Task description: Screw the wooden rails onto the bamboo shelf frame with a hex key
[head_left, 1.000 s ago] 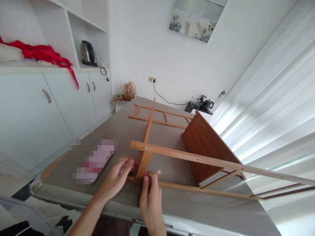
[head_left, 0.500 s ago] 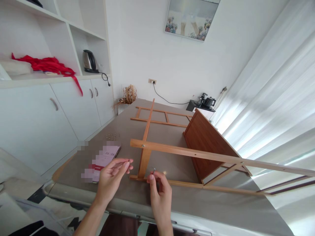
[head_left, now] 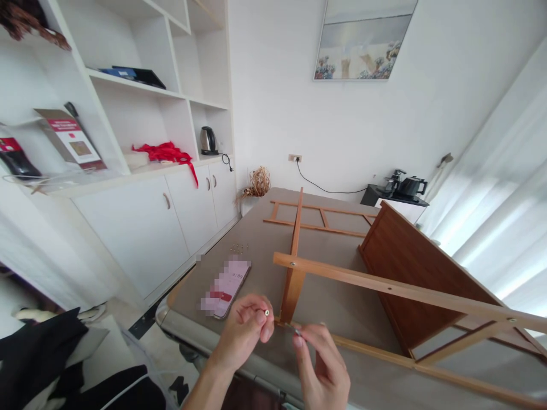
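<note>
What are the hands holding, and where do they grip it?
The left hand pinches a small screw at its fingertips. The right hand pinches a thin metal tool by one end.

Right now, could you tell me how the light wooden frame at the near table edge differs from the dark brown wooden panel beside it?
The light wooden frame is pale, open slats and rails; the dark brown wooden panel is a solid reddish-brown board. The frame lies close to the left hand and right hand; the panel is farther right, tilted on edge. Both rest on the grey table.
</note>
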Demonstrator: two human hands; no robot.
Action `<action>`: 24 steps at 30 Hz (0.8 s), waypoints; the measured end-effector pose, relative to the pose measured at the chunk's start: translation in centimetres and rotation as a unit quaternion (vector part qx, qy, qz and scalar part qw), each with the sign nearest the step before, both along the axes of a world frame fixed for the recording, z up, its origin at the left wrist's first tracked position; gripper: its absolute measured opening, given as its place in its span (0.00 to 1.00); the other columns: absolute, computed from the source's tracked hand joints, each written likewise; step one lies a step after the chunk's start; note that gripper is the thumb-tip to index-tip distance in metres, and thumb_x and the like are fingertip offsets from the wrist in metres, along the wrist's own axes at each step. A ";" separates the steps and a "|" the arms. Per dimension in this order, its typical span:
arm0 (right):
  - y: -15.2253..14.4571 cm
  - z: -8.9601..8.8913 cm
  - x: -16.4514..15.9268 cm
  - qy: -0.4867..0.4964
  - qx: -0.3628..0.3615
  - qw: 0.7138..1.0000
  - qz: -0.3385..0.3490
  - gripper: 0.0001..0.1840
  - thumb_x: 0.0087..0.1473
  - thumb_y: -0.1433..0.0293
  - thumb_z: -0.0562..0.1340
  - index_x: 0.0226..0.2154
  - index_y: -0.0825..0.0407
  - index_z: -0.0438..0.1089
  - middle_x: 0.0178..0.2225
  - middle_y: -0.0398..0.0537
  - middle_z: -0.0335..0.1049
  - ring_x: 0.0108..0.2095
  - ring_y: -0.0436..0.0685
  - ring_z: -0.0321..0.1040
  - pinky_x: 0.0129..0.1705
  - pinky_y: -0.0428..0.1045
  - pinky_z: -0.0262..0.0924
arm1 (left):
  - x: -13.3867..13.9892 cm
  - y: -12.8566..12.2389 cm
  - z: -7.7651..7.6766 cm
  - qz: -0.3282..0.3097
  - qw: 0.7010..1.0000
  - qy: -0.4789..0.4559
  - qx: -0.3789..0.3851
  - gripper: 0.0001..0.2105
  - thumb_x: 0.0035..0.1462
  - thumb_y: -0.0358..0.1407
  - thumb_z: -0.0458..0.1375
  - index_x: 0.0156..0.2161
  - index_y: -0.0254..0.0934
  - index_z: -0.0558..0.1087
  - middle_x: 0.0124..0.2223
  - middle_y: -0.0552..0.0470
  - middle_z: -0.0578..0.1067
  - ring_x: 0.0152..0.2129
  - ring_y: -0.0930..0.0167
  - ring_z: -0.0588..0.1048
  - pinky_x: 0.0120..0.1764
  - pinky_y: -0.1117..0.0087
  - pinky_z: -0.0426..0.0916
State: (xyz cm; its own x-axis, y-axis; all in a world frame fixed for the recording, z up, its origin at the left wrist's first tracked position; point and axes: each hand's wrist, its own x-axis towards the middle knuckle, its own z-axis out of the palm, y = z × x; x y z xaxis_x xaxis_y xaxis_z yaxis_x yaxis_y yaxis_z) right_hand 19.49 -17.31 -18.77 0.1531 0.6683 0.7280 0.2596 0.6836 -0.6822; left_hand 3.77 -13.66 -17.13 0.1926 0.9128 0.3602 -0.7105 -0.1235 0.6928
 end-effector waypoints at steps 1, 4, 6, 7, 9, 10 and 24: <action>-0.4 0.8 -0.5 -0.003 0.029 1.000 0.011 0.12 0.56 0.78 0.65 0.40 0.47 0.77 0.33 0.47 0.77 0.32 0.54 0.75 0.35 0.46 0.71 | 0.0 -0.1 -0.1 -0.009 1.000 0.005 0.011 0.07 0.58 0.38 0.67 0.35 0.38 0.75 0.30 0.57 0.72 0.17 0.84 0.65 0.22 0.81 0.60; -1.5 2.7 -2.1 -0.017 0.032 0.999 0.022 0.15 0.56 0.79 0.65 0.43 0.45 0.77 0.33 0.47 0.76 0.31 0.53 0.75 0.32 0.46 0.70 | 0.0 -0.5 -0.2 -0.025 0.999 0.010 0.030 0.06 0.58 0.37 0.67 0.35 0.39 0.74 0.32 0.56 0.72 0.19 0.83 0.66 0.22 0.82 0.59; -2.2 3.3 -2.8 -0.001 0.016 1.000 -0.012 0.14 0.57 0.77 0.65 0.43 0.44 0.78 0.32 0.46 0.75 0.30 0.53 0.74 0.31 0.46 0.69 | 0.0 -0.7 -0.2 -0.032 0.999 0.007 0.038 0.06 0.58 0.37 0.66 0.36 0.40 0.74 0.32 0.56 0.72 0.19 0.83 0.66 0.22 0.82 0.59; -2.5 3.5 -3.1 0.009 0.012 0.999 -0.029 0.14 0.57 0.77 0.65 0.42 0.44 0.78 0.32 0.46 0.75 0.29 0.53 0.73 0.30 0.46 0.68 | 0.0 -0.8 -0.2 -0.036 0.998 0.004 0.042 0.06 0.59 0.37 0.66 0.36 0.40 0.74 0.32 0.56 0.71 0.19 0.83 0.66 0.22 0.82 0.60; -2.9 3.4 -3.2 0.020 0.010 0.999 -0.049 0.13 0.56 0.78 0.66 0.40 0.44 0.78 0.31 0.46 0.74 0.28 0.53 0.72 0.30 0.46 0.67 | -0.1 -0.9 -0.3 -0.044 0.998 0.003 0.048 0.06 0.59 0.36 0.66 0.37 0.39 0.73 0.32 0.56 0.71 0.18 0.84 0.66 0.23 0.81 0.61; -3.0 3.3 -3.2 0.021 0.010 0.998 -0.052 0.13 0.56 0.78 0.66 0.39 0.44 0.78 0.30 0.46 0.74 0.28 0.53 0.72 0.29 0.46 0.67 | -0.1 -1.0 -0.3 -0.046 0.998 0.003 0.051 0.06 0.59 0.36 0.66 0.37 0.39 0.73 0.32 0.56 0.70 0.18 0.84 0.66 0.23 0.81 0.61; -3.7 3.3 -2.7 0.022 -0.005 0.999 -0.031 0.10 0.58 0.74 0.65 0.39 0.45 0.79 0.29 0.46 0.73 0.26 0.53 0.71 0.27 0.47 0.66 | -0.4 -1.4 0.4 -0.048 0.996 0.042 0.065 0.08 0.58 0.37 0.66 0.35 0.37 0.73 0.31 0.55 0.69 0.18 0.83 0.66 0.25 0.79 0.63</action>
